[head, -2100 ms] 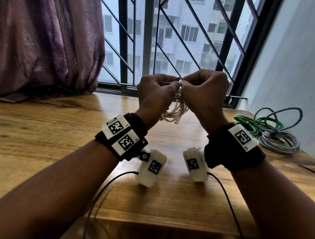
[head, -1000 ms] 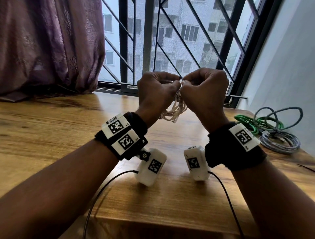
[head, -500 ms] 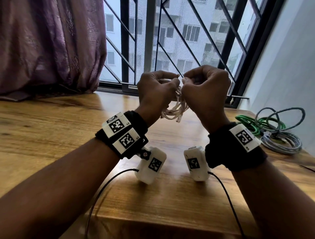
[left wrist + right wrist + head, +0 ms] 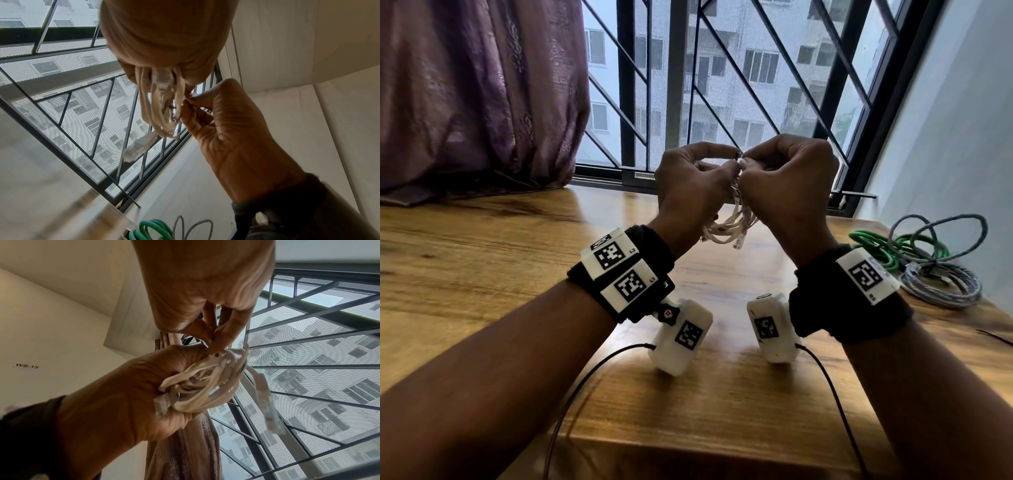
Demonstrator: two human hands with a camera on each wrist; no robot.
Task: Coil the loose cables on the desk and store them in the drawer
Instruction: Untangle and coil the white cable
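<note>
White cable coil (image 4: 729, 226) gripped by raised left hand (image 4: 688, 192), right hand (image 4: 787, 185) seemingly pinching its top

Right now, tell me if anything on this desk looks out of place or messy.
Nothing is damaged or spilled. The green cable and grey cable lie in a loose, overlapping heap at the desk's right edge. The left hand and right hand hold the white cable bundled.

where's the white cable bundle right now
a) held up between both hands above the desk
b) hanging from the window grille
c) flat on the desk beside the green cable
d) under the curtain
a: the white cable bundle hangs in the air between the left hand and the right hand, above the desk.
</note>
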